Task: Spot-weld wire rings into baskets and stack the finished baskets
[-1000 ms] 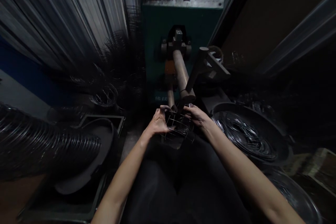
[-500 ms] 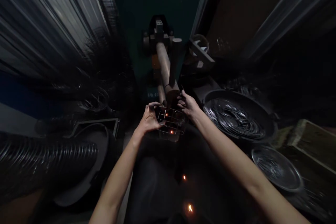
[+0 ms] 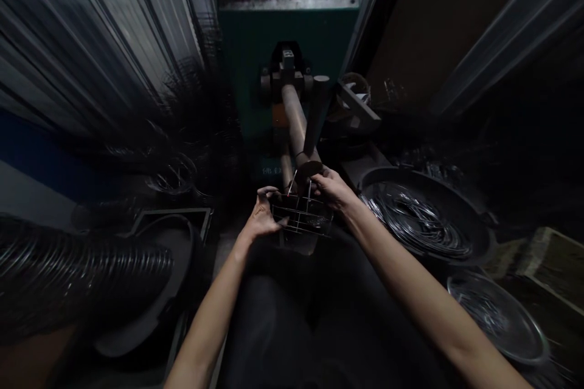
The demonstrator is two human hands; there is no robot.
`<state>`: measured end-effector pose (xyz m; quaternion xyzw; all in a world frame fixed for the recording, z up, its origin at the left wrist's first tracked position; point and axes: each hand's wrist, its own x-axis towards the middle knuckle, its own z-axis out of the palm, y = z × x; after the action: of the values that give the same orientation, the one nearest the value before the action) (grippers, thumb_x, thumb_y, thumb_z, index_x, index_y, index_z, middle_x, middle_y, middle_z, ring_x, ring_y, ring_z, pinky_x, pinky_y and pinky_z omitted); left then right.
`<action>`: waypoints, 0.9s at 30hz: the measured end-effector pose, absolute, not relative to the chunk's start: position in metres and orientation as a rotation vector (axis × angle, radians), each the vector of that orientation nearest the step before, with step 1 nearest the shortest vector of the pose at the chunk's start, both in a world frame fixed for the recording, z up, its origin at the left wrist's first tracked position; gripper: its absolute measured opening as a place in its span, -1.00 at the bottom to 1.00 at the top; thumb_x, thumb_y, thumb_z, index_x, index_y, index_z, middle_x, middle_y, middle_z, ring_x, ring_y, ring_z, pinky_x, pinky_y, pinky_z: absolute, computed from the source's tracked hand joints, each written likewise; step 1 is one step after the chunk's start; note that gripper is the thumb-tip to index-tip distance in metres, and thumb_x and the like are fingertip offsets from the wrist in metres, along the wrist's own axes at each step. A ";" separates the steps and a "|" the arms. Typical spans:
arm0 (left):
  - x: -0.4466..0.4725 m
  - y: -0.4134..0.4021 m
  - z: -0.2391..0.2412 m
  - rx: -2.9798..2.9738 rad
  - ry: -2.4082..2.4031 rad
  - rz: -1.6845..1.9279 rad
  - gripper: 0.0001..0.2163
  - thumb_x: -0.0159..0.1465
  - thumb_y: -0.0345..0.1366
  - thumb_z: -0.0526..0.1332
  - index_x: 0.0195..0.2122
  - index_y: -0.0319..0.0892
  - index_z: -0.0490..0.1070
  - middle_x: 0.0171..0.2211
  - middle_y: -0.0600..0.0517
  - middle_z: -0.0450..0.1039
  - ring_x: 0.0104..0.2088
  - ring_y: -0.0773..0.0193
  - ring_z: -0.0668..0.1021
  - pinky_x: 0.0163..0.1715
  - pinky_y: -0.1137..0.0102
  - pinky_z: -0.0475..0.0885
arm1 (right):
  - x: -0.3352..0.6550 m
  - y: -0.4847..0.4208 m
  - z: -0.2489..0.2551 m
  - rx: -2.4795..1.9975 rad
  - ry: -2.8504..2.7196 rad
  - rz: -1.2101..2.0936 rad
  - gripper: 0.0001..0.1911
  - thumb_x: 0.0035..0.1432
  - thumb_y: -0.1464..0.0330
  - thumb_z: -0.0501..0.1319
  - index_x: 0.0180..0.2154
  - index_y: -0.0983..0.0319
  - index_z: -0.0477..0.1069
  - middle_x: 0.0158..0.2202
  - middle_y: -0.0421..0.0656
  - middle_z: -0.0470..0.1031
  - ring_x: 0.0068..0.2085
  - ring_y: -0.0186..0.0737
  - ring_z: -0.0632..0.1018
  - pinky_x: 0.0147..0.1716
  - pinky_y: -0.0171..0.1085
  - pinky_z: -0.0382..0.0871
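A small wire frame (image 3: 302,216) of crossing thin rods sits under the tip of a green welding machine (image 3: 292,55). My left hand (image 3: 263,214) grips the frame's left side with curled fingers. My right hand (image 3: 334,188) pinches its upper right part, close to the round lower electrode (image 3: 309,167). A long cylindrical arm (image 3: 294,124) reaches from the machine toward me. My legs in dark trousers lie below the frame.
A round black tub (image 3: 460,194) of loose wire pieces stands at the right, with a shallow metal dish (image 3: 499,319) of wires nearer me. Stacked wire rings (image 3: 77,267) lie at the left over a dark tray (image 3: 150,292). Corrugated sheet wall (image 3: 91,42) rises behind.
Sparks seen half a second ago under the frame and on my lap are gone. The frame has been turned and shifted slightly under the electrode; both hands keep their hold.
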<state>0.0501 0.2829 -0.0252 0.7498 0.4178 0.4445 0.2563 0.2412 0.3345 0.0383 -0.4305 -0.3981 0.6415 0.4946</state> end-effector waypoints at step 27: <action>0.031 0.296 -0.006 2.146 1.073 1.215 -0.41 -0.06 -0.36 0.29 -0.07 -0.14 -0.04 -0.19 -0.01 0.22 -0.19 0.24 0.44 -0.14 0.27 0.38 | 0.228 0.342 0.027 -1.138 -0.902 1.554 -0.74 -0.15 0.34 0.34 -0.44 0.22 0.27 -0.66 -0.32 0.27 -0.66 -0.48 0.25 -0.76 -0.49 0.01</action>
<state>0.0313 0.2962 -0.0064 0.7777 0.3888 0.4403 0.2239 0.2275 0.3424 0.0266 -0.4677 -0.3707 0.6385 0.4860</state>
